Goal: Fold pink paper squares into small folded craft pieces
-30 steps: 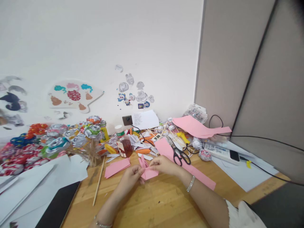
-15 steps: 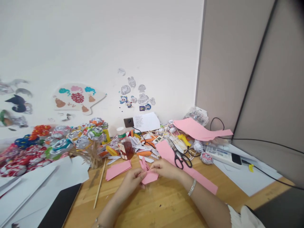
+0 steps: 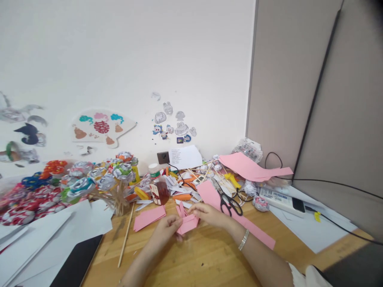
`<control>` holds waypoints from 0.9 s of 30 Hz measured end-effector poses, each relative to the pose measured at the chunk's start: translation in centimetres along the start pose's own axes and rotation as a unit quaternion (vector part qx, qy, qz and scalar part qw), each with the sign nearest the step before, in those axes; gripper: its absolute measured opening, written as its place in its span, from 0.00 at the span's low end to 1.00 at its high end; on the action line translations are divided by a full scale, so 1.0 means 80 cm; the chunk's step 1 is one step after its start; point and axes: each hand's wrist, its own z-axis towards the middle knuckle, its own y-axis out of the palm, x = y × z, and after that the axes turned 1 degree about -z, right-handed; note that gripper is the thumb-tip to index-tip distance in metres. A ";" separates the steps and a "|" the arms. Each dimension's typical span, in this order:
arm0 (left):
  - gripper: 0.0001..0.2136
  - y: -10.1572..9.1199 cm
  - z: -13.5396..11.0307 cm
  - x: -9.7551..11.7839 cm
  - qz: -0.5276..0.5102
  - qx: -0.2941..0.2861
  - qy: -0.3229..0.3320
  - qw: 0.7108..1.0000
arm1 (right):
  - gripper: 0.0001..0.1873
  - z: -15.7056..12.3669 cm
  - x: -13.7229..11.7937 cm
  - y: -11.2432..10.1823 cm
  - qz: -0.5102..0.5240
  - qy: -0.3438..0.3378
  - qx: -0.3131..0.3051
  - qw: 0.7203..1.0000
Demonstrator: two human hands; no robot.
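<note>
A small piece of folded pink paper (image 3: 188,225) is held between my two hands above the wooden table. My left hand (image 3: 168,229) pinches its left side, thumb on top. At its upper right edge, the fingers of my right hand (image 3: 204,214) are closed on it. Folded pink strips (image 3: 181,209) stand just behind the paper. A stack of pink paper pieces (image 3: 149,217) lies left of my left hand. Black-handled scissors (image 3: 229,202) rest on a long pink paper strip (image 3: 254,229), beyond my right wrist.
A jar of reddish-brown liquid (image 3: 159,190) stands behind the hands among paper scraps. Paper flowers (image 3: 80,185) crowd the left side, near white sheets (image 3: 56,231) and a wooden stick (image 3: 126,235). Pink sheets (image 3: 254,169), a white power strip (image 3: 281,201) and cables lie to the right.
The pink paper has tilted, and a crease along its upper part now shows. My hands keep hold of it. The whole view has shifted slightly.
</note>
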 end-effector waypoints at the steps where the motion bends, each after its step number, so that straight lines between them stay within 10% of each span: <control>1: 0.16 -0.001 0.001 -0.001 0.000 0.004 0.005 1.000 | 0.14 0.000 0.000 0.001 0.008 0.007 -0.003 1.000; 15: 0.20 0.008 -0.011 0.004 0.009 -0.144 0.006 0.990 | 0.10 -0.002 -0.005 0.003 0.058 -0.001 -0.027 0.998; 27: 0.20 -0.004 -0.016 0.007 -0.004 -0.134 -0.033 0.990 | 0.14 0.000 0.008 -0.008 0.092 0.018 0.015 0.995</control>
